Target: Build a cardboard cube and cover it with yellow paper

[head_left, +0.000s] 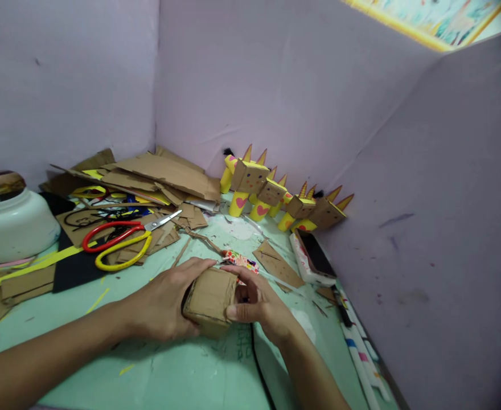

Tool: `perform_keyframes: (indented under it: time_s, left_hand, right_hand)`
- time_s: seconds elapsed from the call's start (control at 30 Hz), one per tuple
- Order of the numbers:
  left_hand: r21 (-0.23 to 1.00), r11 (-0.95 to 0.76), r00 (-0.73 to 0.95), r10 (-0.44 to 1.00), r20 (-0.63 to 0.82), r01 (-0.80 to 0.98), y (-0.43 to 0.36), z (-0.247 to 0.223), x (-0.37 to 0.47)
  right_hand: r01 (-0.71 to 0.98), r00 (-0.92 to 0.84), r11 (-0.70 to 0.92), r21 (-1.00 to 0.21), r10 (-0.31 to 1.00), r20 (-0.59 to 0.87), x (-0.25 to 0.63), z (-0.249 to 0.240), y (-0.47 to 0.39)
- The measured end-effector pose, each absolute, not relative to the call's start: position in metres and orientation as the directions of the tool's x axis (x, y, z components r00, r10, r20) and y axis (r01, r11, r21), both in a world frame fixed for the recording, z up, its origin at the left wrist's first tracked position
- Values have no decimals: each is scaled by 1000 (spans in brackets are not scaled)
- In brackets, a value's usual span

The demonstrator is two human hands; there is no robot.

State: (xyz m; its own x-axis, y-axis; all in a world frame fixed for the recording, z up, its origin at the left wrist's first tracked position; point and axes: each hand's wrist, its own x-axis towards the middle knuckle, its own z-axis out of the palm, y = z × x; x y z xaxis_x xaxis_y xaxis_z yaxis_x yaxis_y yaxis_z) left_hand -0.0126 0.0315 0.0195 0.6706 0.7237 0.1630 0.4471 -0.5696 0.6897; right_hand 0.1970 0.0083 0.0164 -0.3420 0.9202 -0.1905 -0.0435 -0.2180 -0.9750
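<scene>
Both my hands are closed around one small cardboard box: my left hand (163, 302) lies along its left side, and my right hand (265, 307) grips the right edge, thumb on the near corner. The box (212, 293) sits low in the middle of my view, above the near part of the green tabletop (169, 378); I can't tell whether it rests there or is lifted. My fingers cover its sides, and its underside is hidden.

Just beyond my right fingers is a flower-patterned thing (244, 261), partly covered, so I can't make out what it is. A black cord (259, 364) runs from under my right hand and out of the lower edge. Right of the patterned thing lies a flat cardboard piece (278, 265). To the left, open scissors (148, 226) lie across scraps, near a black sheet (77, 270) and a tangle of black string (101, 216). Behind them a heap of cardboard (165, 173) crowds the corner.

A row of yellow horned figures (250, 179) stands by the back wall, overlapping one another. A white pot (15, 228) is cut off at the left, and pens (361, 356) line the right wall.
</scene>
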Motion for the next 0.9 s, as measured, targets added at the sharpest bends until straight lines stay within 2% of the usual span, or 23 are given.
perform_keyframes:
  time_s: [0.17,0.37,0.9]
  left_hand:
    - [685,-577,660,728,185,445,32,16,-13]
    - [686,-580,662,725,190,439,31,17,-12]
    - [698,-558,656,736,166,449,30,17,-12]
  right_hand:
    - [-76,-318,-206,-976,932,-172,197,12,6]
    - [-65,-378,-278,-958,896,-234,198,12,5]
    - [-147,-383,-264,-953,903,-192,193,18,3]
